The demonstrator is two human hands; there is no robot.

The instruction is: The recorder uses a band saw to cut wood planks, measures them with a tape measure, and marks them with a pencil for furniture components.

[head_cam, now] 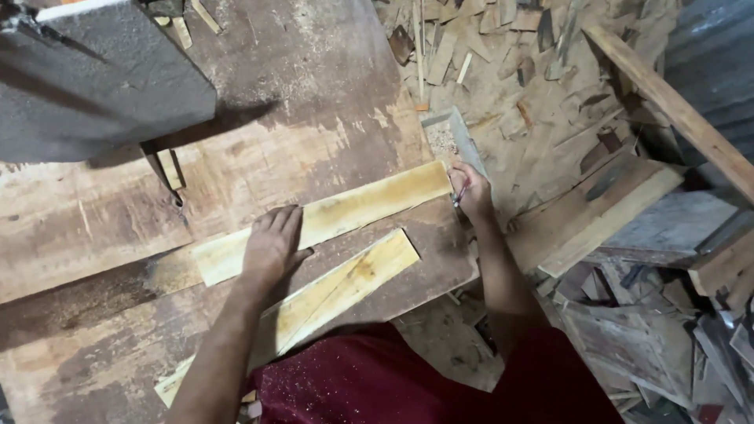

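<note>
Lower centre, a second pale plank (314,302) lies spare; just above it the left hand (271,247) presses flat, fingers spread, on the upper plank (330,218), whose long axis climbs toward the right; at its far end the right hand (470,192) pinches a small pencil-like tool, closed.

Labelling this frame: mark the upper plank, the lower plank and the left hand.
upper plank (369,200), head view, bare face right of hand
lower plank (353,275), head view, middle of face
left hand (271,247), head view, back of hand
</note>
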